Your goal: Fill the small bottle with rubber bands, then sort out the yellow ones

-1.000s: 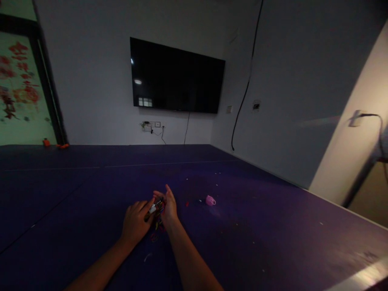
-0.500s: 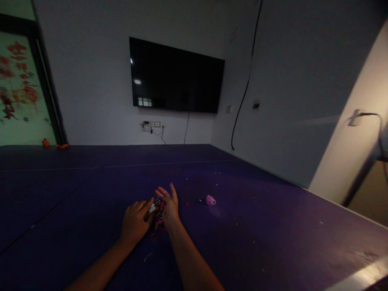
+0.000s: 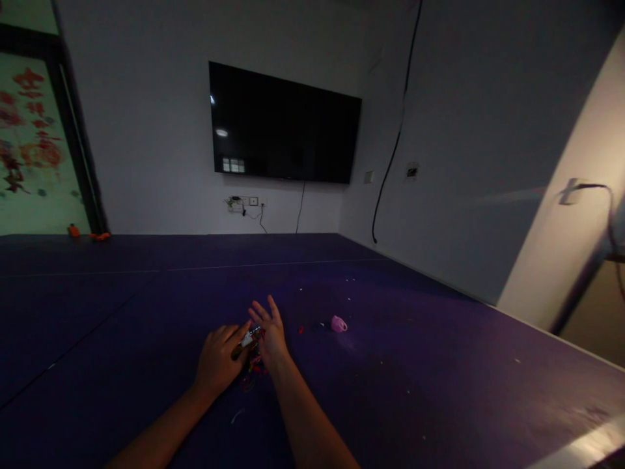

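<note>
On the dark purple surface [image 3: 185, 339], a small pile of colourful bands [image 3: 254, 368] lies between my two hands. My left hand [image 3: 219, 355] is curved round the left side of the pile, its fingers against a small clear and white item [image 3: 249, 337] that I cannot make out well. My right hand [image 3: 271, 335] stands at the pile's right side, fingers spread and pointing up, its palm against the bands. Part of the pile is hidden by the hands.
Right of my hands lie a red bit [image 3: 301, 330] and a pink cup-like object [image 3: 338, 324]. White specks dot the surface. Orange items [image 3: 100, 236] sit at the far left edge. A black television [image 3: 286, 124] hangs on the wall, with a cable [image 3: 390, 163] to its right.
My hands have drawn slightly closer together, the right one shifting a little left. Less of the pile shows between them.
</note>
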`<state>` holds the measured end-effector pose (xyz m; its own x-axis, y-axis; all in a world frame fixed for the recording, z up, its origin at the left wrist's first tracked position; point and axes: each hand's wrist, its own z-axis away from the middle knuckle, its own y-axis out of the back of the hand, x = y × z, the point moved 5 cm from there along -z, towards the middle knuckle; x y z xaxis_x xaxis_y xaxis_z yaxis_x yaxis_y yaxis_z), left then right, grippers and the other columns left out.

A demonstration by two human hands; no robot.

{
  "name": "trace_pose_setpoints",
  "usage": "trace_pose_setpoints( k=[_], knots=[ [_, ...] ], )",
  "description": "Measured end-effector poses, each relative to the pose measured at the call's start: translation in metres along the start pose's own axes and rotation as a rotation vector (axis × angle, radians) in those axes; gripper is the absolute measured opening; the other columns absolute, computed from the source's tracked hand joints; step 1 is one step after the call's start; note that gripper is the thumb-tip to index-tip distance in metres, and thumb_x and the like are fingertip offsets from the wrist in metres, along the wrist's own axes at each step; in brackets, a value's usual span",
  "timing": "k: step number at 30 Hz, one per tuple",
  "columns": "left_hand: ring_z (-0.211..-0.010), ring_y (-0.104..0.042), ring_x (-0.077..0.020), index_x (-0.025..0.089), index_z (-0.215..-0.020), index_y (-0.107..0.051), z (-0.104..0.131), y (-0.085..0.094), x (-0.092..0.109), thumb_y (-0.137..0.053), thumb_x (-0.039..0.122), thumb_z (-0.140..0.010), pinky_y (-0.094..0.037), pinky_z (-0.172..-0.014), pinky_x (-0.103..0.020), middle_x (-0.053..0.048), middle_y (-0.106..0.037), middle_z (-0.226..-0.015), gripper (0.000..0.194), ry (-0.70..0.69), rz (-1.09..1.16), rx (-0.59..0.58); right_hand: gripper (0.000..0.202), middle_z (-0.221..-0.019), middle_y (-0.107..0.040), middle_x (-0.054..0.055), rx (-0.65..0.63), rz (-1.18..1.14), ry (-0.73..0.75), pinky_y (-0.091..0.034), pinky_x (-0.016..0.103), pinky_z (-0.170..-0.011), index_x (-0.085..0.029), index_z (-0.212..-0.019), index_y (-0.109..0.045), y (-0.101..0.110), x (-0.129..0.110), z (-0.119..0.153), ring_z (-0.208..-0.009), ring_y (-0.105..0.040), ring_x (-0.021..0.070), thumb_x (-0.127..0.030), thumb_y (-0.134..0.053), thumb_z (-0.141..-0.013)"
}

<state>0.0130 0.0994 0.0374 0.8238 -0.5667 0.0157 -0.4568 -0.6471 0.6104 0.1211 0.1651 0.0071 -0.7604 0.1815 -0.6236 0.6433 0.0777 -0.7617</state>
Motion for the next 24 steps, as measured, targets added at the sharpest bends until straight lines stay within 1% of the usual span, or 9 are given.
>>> trace_pose_setpoints(
  k=[5,9,13,16,20,24],
  knots=[
    [-0.084,-0.06,-0.0248,0.017,-0.113,-0.063,0.0,0.005,0.004,-0.049,0.027,-0.087,-0.047,-0.071,-0.037,-0.01,-0.067,-0.091,0.031,-0.085,0.035,0.069,0.074,-0.112,-0.067,0.006,-0.115,-0.02,-0.112,-0.051,0.025,-0.067,-0.027,-0.127,-0.049,-0.007,-0.002,0.006,-0.1,-0.064,0.0199,-0.001,-0.055,-0.058],
    [-0.086,-0.06,-0.0249,0.017,-0.116,-0.061,0.001,0.006,0.004,-0.048,0.027,-0.088,-0.047,-0.073,-0.038,-0.01,-0.067,-0.094,0.032,-0.092,0.062,0.11,0.064,-0.11,-0.068,0.007,-0.172,-0.068,-0.183,-0.052,0.027,-0.07,-0.022,-0.121,-0.055,-0.014,-0.005,0.011,-0.097,-0.065,0.0201,-0.003,-0.052,-0.059],
    [-0.089,-0.061,-0.0259,0.02,-0.114,-0.061,0.001,0.003,0.0,-0.05,0.03,-0.088,-0.048,-0.076,-0.039,-0.01,-0.067,-0.098,0.031,-0.046,0.083,0.098,0.054,-0.104,-0.069,0.009,-0.158,-0.147,-0.212,-0.052,0.03,-0.074,-0.018,-0.113,-0.059,-0.016,-0.006,0.012,-0.093,-0.066,0.0213,-0.008,-0.05,-0.061],
    [-0.09,-0.062,-0.0263,0.019,-0.116,-0.06,0.001,0.0,-0.002,-0.051,0.031,-0.088,-0.048,-0.078,-0.04,-0.01,-0.068,-0.099,0.032,-0.018,0.092,0.087,0.046,-0.1,-0.07,0.011,-0.121,-0.189,-0.215,-0.051,0.032,-0.075,-0.016,-0.11,-0.061,-0.015,-0.006,0.011,-0.091,-0.067,0.0233,-0.015,-0.051,-0.065],
    [-0.091,-0.061,-0.0256,0.019,-0.12,-0.058,0.001,0.0,0.001,-0.051,0.028,-0.086,-0.048,-0.078,-0.039,-0.01,-0.067,-0.101,0.036,-0.044,0.099,0.057,0.038,-0.101,-0.069,0.012,-0.084,-0.196,-0.213,-0.051,0.035,-0.075,-0.016,-0.108,-0.061,-0.012,-0.005,0.01,-0.093,-0.066,0.0246,-0.025,-0.053,-0.072],
    [-0.091,-0.061,-0.0246,0.022,-0.121,-0.059,0.001,0.002,0.004,-0.053,0.024,-0.083,-0.046,-0.079,-0.038,-0.008,-0.068,-0.099,0.038,-0.074,0.079,0.042,0.035,-0.098,-0.069,0.01,-0.028,-0.171,-0.177,-0.052,0.036,-0.074,-0.019,-0.105,-0.061,-0.006,-0.005,0.007,-0.091,-0.066,0.023,-0.034,-0.053,-0.075]
  ],
)
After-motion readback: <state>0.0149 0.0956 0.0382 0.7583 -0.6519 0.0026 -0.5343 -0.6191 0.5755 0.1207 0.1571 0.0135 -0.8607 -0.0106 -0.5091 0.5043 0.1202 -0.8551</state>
